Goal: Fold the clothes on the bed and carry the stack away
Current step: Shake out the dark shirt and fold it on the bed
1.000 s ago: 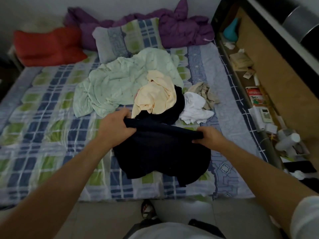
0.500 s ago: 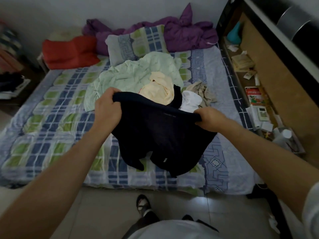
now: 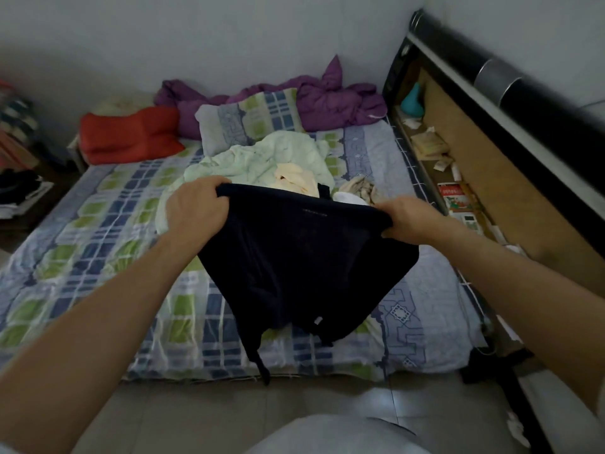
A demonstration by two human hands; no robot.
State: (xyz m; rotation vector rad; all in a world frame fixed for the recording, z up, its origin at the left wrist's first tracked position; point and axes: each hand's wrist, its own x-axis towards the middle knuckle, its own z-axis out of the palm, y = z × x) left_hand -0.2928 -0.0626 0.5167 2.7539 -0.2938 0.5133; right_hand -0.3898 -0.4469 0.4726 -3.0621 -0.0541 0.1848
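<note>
Both hands clamped on dark garment, frame centre, held over the bed: left hand & right hand at opposite ends of top edge, long axis left-right, rest hanging. Pile behind, upper centre: approx 4 loose pieces unfolded.

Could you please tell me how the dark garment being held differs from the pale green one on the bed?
The dark navy garment hangs stretched between the left hand and right hand; the pale green garment lies crumpled on the bed, untouched. The navy one is spread; the green one is bunched. Both are unfolded.
</note>
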